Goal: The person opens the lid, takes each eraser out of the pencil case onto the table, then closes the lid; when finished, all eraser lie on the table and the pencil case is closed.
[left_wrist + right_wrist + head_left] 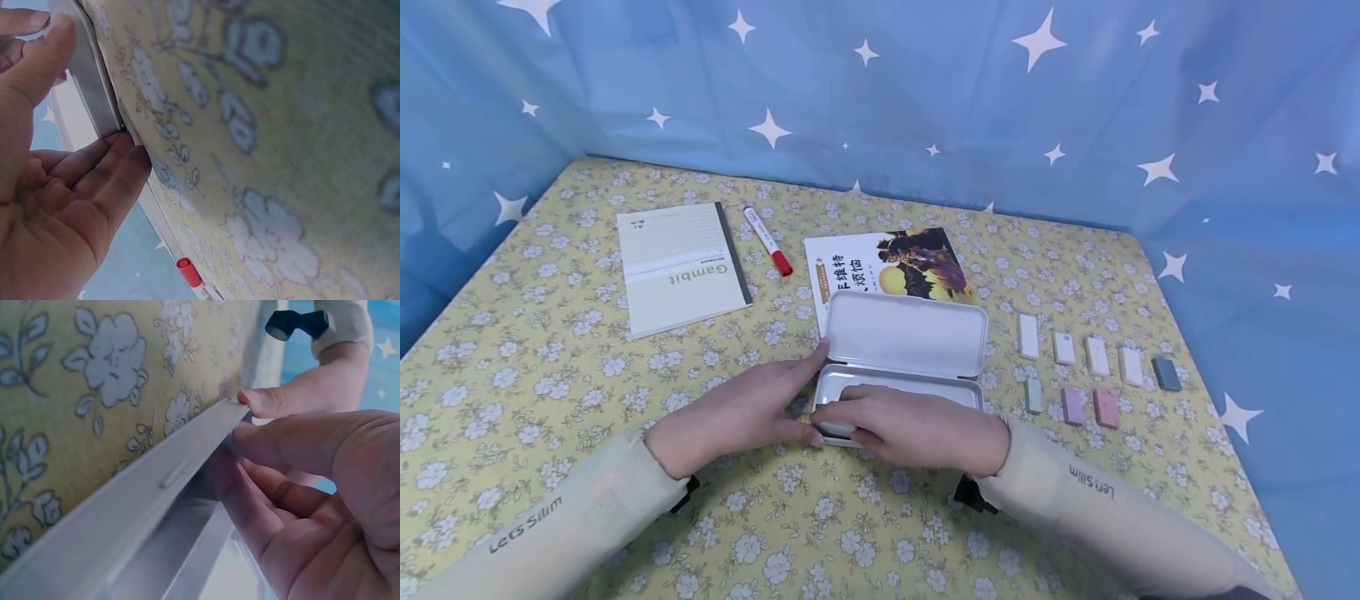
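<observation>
A white pencil case (906, 333) lies with its lid raised and tilted back. My left hand (741, 412) holds the left end of the case, thumb (44, 62) by the front corner and fingers (109, 172) at the hinge side. Inside the left end of the tray, my right hand (910, 425) pinches a small grey block (232, 449) between thumb and fingers. Most of that block is hidden by the hand. The case's front wall (137, 487) runs right beside the right fingertips.
Right of the case stand several small blocks like erasers: white (1028, 336), green (1033, 395), purple (1072, 406), pink (1106, 408) and dark teal (1167, 374). Behind the lid lies a picture book (857, 258). A red-capped marker (765, 236) and a notebook (677, 292) lie at the left.
</observation>
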`<state>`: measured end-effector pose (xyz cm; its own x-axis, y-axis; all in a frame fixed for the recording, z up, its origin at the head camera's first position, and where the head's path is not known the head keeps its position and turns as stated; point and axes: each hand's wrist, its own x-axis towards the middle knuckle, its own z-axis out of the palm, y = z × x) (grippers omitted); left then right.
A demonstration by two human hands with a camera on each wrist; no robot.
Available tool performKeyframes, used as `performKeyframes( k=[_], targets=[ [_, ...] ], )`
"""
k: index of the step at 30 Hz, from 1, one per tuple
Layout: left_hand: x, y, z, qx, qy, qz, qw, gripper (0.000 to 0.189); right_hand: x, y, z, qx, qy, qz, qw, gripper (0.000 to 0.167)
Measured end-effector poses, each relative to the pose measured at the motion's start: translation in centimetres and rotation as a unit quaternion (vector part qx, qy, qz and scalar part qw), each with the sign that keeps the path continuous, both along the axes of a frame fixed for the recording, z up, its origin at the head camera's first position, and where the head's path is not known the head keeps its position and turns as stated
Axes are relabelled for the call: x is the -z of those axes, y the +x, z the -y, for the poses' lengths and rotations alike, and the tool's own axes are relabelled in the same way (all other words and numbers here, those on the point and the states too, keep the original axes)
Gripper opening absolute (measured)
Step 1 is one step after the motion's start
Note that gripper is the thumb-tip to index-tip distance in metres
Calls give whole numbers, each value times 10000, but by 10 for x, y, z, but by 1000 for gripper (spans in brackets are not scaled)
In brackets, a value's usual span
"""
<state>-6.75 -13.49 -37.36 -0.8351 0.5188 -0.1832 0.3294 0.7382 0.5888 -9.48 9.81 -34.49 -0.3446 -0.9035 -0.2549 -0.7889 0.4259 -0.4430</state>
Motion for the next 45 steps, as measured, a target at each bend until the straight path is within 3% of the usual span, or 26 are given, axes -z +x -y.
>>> performKeyframes(
  k=[12, 17, 25, 30, 39, 45],
  targets=[
    [-4, 2, 3, -29, -43, -18, 10000, 114, 2, 0, 1, -7, -29, -180, 9998, 44],
    [-2, 2, 3, -24, -3, -11, 10000, 114, 2, -2, -6, 272, -160, 85, 9995, 41],
    [0, 4, 4, -170, -8, 91, 9998, 117, 0, -9, -35, 758, -783, 544, 9926, 42],
    [1, 3, 1, -152, -33, 97, 9998, 118, -5, -10, -72, 1463, -1077, 725, 9807, 46],
    [0, 2, -1, -140, -63, 155, 9998, 118, -9, 0, -144, 2955, -1487, 232, 9434, 45],
    [-1, 2, -3, -145, -28, 158, 9998, 118, -5, 7, -195, 3493, -1546, -305, 9237, 50]
  ],
)
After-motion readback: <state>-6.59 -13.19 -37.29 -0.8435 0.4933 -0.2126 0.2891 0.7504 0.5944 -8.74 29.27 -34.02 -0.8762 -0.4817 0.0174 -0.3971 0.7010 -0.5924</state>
